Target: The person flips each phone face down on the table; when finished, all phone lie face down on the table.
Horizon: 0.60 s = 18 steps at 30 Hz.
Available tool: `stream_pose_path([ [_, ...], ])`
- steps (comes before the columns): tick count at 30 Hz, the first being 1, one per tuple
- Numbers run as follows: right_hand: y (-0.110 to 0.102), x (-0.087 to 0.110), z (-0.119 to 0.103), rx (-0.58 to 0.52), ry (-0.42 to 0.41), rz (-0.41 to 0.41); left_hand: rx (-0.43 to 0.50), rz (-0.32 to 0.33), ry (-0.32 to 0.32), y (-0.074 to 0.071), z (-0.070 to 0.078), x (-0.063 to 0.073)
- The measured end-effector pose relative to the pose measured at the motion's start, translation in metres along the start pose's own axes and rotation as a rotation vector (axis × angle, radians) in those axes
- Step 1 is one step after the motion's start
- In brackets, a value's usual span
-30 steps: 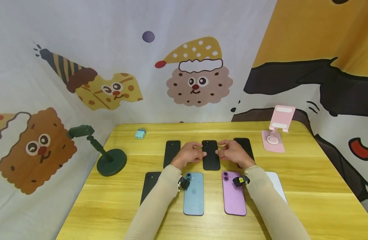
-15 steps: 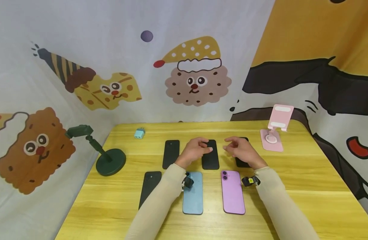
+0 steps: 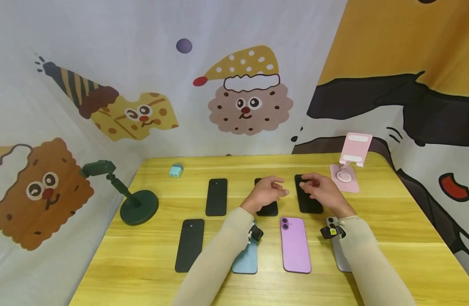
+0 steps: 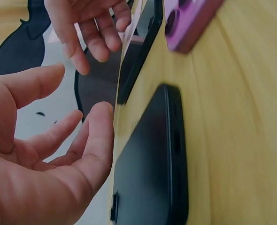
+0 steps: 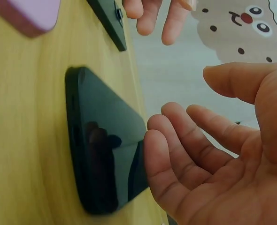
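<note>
My left hand [image 3: 265, 193] hovers above the middle black phone [image 3: 269, 209] of the back row, its fingers loosely bent around nothing. That phone lies with its camera side up, its upper part mostly covered by the hand in the head view. My right hand [image 3: 325, 192] is over the right-hand black phone [image 3: 310, 205], holding nothing. In the right wrist view the glossy black face [image 5: 103, 145] of this phone reflects its surroundings, and the curved fingers [image 5: 158, 152] overlap its far edge. The two hands face each other with a gap between them.
A third black phone [image 3: 217, 197] ends the back row at left. In front lie a black phone [image 3: 190, 245], a blue phone [image 3: 245, 261], a purple phone [image 3: 296, 250] and a grey phone [image 3: 340, 255]. A green stand [image 3: 140, 208], light-blue charger [image 3: 176, 170] and pink stand [image 3: 356, 148] stand around.
Both hands have moved right from the middle phone's side edges. The left now covers part of that phone, and the right has reached the right-hand phone. The phones lie where they were.
</note>
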State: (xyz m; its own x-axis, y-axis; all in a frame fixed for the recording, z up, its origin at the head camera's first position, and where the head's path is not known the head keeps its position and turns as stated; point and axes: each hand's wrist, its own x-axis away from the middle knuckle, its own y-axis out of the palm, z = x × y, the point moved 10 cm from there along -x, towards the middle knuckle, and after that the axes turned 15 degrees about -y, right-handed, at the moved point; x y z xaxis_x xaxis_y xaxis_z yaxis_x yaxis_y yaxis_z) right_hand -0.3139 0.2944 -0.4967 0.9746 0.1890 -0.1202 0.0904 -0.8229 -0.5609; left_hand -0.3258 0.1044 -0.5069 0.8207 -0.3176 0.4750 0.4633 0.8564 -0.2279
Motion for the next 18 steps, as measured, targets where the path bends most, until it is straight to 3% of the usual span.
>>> stream_pose_path([
  [8, -0.017, 0.007, 0.014, 0.031, 0.018, 0.072, 0.018, -0.032, -0.057, 0.026, 0.003, -0.009],
  [18, -0.019, 0.013, 0.021, 0.048, 0.077, 0.082, 0.08, -0.047, -0.116, 0.039, -0.001, -0.014],
])
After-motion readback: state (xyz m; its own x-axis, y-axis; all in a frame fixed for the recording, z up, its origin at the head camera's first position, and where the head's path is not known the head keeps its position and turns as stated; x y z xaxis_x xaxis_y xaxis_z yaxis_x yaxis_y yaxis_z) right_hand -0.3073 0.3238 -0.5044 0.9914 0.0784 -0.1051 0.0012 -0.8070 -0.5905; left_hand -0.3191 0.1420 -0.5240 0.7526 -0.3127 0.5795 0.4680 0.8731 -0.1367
